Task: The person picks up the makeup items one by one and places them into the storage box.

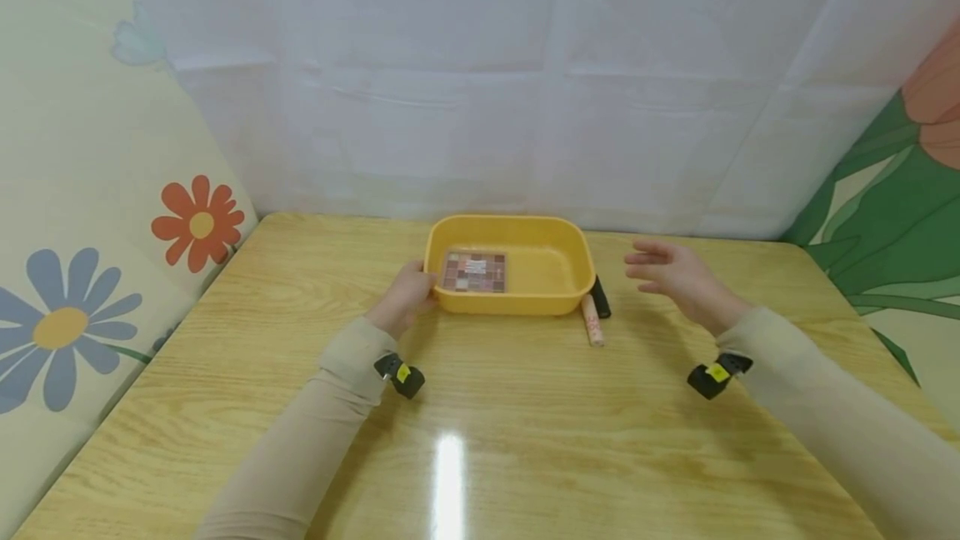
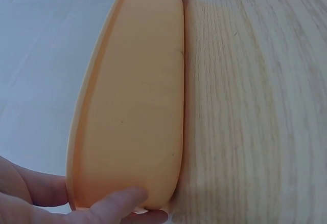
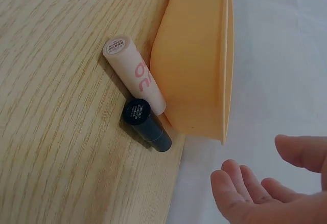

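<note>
A yellow plastic basin (image 1: 510,304) stands toward the back of the table. My left hand (image 1: 405,294) grips its left end; in the left wrist view the thumb lies on the basin's front wall (image 2: 127,96). Inside the basin, at the left, lies an eyeshadow palette (image 1: 476,273) with many coloured squares. To the right of the basin my right hand (image 1: 678,277) hovers with its fingers apart, holding nothing. A pale pink cosmetic tube (image 3: 134,75) and a black lipstick-like tube (image 3: 145,124) lie side by side against the basin's right end.
The wood-grain table (image 1: 495,407) reaches back to a white cloth (image 1: 465,90). Flower-patterned panels flank it, with a red flower (image 1: 199,223) on the left and green leaves (image 1: 907,215) on the right.
</note>
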The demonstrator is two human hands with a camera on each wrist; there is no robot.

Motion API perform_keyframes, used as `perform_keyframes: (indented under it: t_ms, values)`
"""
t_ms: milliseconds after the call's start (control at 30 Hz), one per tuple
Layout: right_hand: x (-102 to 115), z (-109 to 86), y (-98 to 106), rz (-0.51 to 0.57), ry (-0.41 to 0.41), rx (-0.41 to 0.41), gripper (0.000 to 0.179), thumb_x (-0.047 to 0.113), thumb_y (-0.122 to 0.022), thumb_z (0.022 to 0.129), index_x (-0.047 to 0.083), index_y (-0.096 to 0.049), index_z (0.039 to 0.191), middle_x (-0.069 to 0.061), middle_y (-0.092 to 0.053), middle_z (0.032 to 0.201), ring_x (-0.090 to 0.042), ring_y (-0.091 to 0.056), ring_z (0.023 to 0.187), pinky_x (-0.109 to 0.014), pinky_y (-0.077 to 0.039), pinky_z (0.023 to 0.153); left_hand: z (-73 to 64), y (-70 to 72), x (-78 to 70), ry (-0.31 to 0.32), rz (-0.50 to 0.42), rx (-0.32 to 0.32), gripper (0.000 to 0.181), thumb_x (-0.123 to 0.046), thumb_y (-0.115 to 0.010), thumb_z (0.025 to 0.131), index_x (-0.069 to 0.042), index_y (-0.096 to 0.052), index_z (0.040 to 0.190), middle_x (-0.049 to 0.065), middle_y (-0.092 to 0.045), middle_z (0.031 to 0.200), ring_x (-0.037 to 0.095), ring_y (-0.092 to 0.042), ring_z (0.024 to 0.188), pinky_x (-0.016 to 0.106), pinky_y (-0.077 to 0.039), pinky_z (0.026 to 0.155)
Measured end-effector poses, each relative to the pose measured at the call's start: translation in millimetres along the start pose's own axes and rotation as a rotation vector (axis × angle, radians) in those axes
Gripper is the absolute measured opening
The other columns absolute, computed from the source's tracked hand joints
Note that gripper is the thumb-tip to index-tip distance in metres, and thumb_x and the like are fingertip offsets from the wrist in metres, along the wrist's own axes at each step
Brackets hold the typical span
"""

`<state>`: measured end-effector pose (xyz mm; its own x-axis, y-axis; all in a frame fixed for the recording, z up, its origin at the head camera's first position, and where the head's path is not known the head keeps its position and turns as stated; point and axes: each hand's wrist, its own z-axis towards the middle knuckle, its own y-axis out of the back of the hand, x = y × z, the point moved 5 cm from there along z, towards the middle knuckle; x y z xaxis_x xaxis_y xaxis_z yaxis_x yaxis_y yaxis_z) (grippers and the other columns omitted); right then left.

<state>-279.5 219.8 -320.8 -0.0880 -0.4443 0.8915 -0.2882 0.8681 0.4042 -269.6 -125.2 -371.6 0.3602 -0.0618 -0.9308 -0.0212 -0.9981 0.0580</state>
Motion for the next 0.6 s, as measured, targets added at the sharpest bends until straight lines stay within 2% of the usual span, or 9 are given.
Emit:
perform_keyframes:
  t_ms: [267,600]
  values:
    - [-4.3,-3.4,4.2,-0.016,-0.002,-0.017,0.061,0.008,-0.046,0.102,-0.009,-0.013,0.15,-0.033,-0.03,0.148,-0.043,-0.036,0.132,-0.041,-0.044,0.103,-1.0,0.1,0.3,0.006,-0.005,-0.002,0.047,0.0,-0.031,0.101,0.008,-0.026,0.148,0.024,-0.041,0.143,0.033,-0.044,0.128,0.04,-0.04,0.108]
    - [-10.8,-7.1,9.0,-0.033,-0.013,-0.035,0.063,0.012,-0.047,0.102,-0.008,-0.013,0.151,-0.032,-0.029,0.148,-0.043,-0.034,0.133,-0.044,-0.043,0.104,-2.1,0.3,-0.4,0.004,-0.002,-0.005,0.047,-0.001,-0.03,0.102,0.008,-0.026,0.148,0.024,-0.041,0.143,0.032,-0.044,0.128,0.039,-0.039,0.108]
